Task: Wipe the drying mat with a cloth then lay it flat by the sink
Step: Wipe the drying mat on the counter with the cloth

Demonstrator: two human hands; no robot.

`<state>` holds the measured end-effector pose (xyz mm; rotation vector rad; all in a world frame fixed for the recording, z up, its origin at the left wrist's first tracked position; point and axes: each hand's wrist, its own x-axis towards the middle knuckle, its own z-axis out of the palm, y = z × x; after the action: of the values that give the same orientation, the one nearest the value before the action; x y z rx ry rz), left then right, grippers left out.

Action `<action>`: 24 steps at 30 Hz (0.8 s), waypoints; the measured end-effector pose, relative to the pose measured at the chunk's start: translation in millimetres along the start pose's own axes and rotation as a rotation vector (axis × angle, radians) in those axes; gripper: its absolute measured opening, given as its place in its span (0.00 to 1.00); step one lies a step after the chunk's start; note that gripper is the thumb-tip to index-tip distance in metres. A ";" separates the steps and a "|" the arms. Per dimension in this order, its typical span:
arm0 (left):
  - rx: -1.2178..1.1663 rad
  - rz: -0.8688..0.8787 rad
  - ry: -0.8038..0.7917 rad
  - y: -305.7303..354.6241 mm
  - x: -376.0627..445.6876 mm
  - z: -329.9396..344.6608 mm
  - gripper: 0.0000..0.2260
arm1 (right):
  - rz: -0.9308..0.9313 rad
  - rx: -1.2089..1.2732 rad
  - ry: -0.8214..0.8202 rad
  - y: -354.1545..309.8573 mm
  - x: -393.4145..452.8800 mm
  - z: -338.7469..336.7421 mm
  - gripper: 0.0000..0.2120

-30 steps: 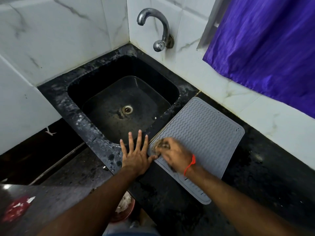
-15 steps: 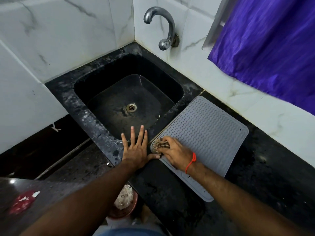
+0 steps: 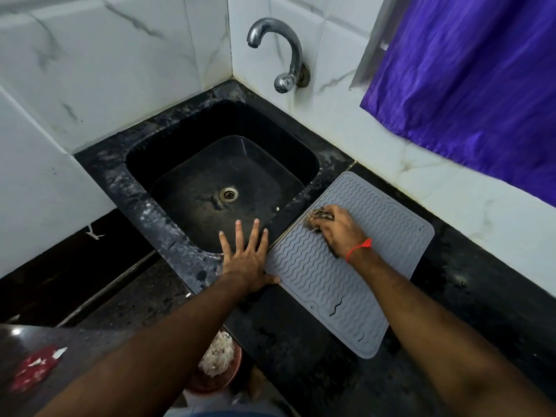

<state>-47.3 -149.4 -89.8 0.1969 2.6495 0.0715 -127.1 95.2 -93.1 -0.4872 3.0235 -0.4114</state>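
While the left hand (image 3: 245, 257) lies spread flat at the near-left corner of the drying mat (image 3: 355, 260), right of the sink (image 3: 144, 203), the right hand (image 3: 338, 230), gripping a bunched cloth (image 3: 316, 218), should press evenly along the ridges.

Above my black countertop (image 3: 469, 299): chrome tap (image 3: 279, 52) on white marble tiles (image 3: 120, 73); purple curtain (image 3: 469, 85) at right; bowl of white scraps (image 3: 218, 361) below.

Kitchen corner, white marble tile walls (image 3: 126, 70).
Purple curtain (image 3: 469, 85) at 2 o'clock; tap (image 3: 279, 49) at 12; black counter (image 3: 481, 296) at 4; bin (image 3: 218, 365) at 6.
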 end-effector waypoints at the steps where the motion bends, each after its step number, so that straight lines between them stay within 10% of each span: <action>1: 0.014 0.026 0.014 4.0 -3.3 -1.4 0.51 | 0.039 0.008 0.022 2.9 4.1 -3.6 0.12; 10: 0.399 0.228 0.047 30.0 -16.6 7.6 0.28 | -0.210 0.070 -0.038 -34.6 -22.0 7.3 0.24; 17: 0.379 0.255 -0.005 23.4 -5.0 5.5 0.33 | 0.292 0.043 -0.037 57.9 59.9 -43.9 0.14; 24: 0.355 0.326 -0.024 34.6 6.9 -13.9 0.29 | -0.115 0.119 -0.215 18.5 13.8 -23.6 0.15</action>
<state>-55.5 -114.4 -77.7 0.7392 2.5621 -0.2942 -147.9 113.7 -75.4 -0.6529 2.7551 -0.5058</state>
